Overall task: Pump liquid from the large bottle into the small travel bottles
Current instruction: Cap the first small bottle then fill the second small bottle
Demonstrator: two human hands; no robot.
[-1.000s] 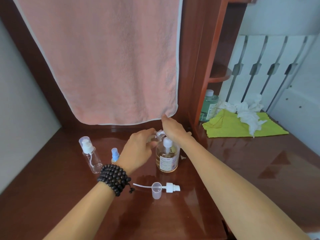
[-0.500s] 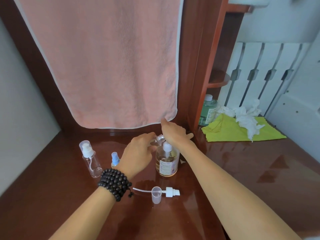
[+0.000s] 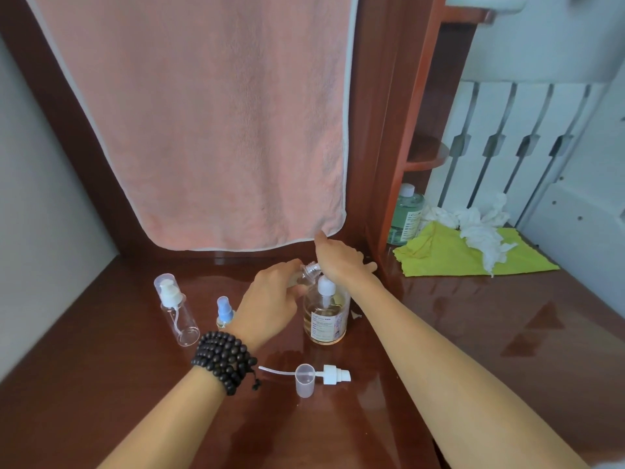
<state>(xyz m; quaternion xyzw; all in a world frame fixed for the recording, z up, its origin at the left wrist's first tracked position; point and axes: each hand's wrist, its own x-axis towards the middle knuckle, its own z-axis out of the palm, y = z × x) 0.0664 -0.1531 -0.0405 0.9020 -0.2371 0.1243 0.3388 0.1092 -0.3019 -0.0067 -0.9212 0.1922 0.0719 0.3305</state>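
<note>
Count from where I'm standing:
- 1 big pump bottle (image 3: 325,318), frame center
- 3 small clear bottles: one in my left hand (image 3: 270,301), two at left (image 3: 176,308) (image 3: 225,313)
- 1 loose pump head (image 3: 333,374), 1 loose cap (image 3: 305,380), lower center
- 1 green bottle (image 3: 405,214), right
- 1 pink towel (image 3: 203,116), 1 green cloth (image 3: 449,255)

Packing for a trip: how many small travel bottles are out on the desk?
3: a clear pump bottle standing far left, a blue-capped spray bottle beside it, and an open bottle tilted in the left hand. Others may be hidden.
</note>
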